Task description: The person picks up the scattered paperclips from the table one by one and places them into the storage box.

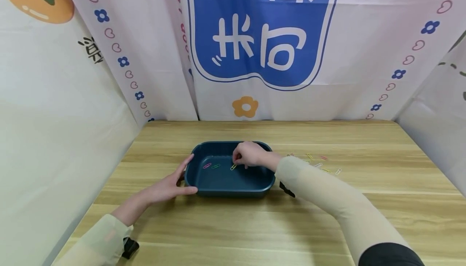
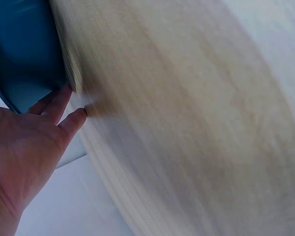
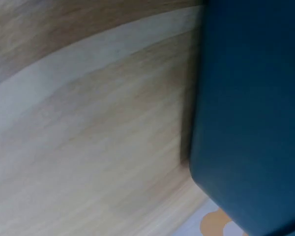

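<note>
A dark blue rectangular tray point(image 1: 225, 193) sits on the wooden table. In the head view, a pink paper clip point(image 1: 207, 165) and a green paper clip point(image 1: 216, 166) lie on its floor. My right hand point(image 1: 249, 154) reaches in over the tray's right side and pinches a yellow paper clip point(image 1: 233, 167) between thumb and fingertips, low over the floor. At the tray's left end, my left hand point(image 1: 169, 186) rests against the side with fingers spread, the thumb near the front corner. The left wrist view shows these extended fingers point(image 2: 59, 105) by the tray wall. My right hand is outside the right wrist view.
Several loose paper clips point(image 1: 318, 165) in white, yellow and pink lie on the table point(image 1: 225, 229) to the right of the tray, partly behind my right forearm. Printed cloth point(image 1: 164, 55) hangs behind the table and at both sides.
</note>
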### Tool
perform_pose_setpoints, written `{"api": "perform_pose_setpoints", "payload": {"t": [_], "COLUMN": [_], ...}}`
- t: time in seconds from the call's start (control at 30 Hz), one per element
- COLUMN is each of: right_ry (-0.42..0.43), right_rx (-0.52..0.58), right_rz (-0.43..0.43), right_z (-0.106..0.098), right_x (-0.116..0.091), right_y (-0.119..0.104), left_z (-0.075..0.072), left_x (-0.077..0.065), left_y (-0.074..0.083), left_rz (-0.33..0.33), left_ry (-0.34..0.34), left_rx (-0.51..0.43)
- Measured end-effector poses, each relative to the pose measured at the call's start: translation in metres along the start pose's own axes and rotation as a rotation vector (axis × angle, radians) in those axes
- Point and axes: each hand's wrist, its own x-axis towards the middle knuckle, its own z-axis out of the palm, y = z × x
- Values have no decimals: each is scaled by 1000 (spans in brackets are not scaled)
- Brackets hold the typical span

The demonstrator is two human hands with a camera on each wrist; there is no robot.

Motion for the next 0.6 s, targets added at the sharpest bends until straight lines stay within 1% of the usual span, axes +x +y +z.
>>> {"api": "perform_pose_setpoints", "payload": {"t": [0.23,0.4,0.6], "right_ry": [10,12,2], "right_rx": [0,6,30], "right_rz": [-14,-7,-11], "right_z": [1,0,-6], "right_x": [-3,-3,-8], "right_y": [2,3,4], "left_z": [0,0,0], "left_x": [0,0,-1], "left_y": [2,4,4], "left_rz": [5,4,11], "left_ry": [-4,-6,-4], "left_rx": [-2,-6,-13]}}
